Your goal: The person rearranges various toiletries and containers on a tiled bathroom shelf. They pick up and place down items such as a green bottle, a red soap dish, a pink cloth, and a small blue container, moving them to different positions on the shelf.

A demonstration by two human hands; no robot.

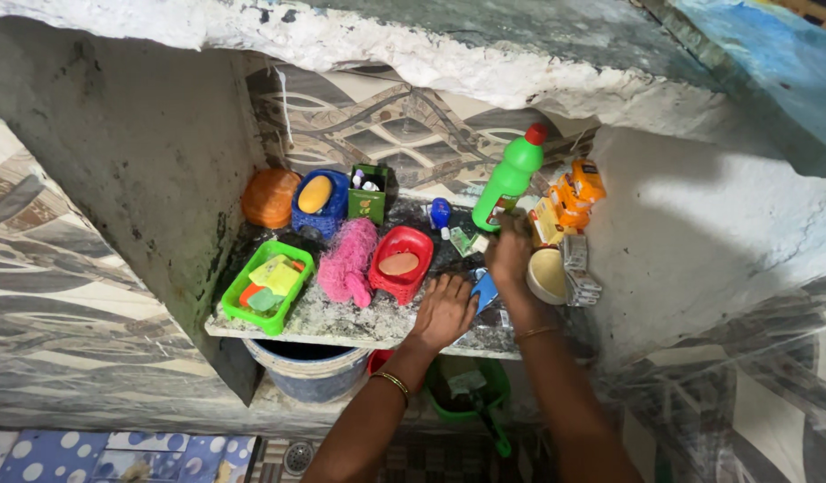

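My right hand (509, 253) is closed around the base of a green plastic bottle (509, 175) with a red cap, which leans to the right above the stone shelf (341, 324). My left hand (444, 310) rests palm down on the shelf near its front edge, fingers apart, next to a small blue object (485, 291). A red soap dish (402, 264) holding a pale bar sits just left of that hand. Both wrists wear bangles.
On the shelf: a green tray (268, 286) of soap pieces, a pink scrubber (347, 259), a blue basket (320, 203) with yellow soap, an orange lid (270, 198), a green box (368, 195), orange packets (574, 194), a cream tub (547, 275). Below stand a blue bucket (310, 371) and green container (467, 391).
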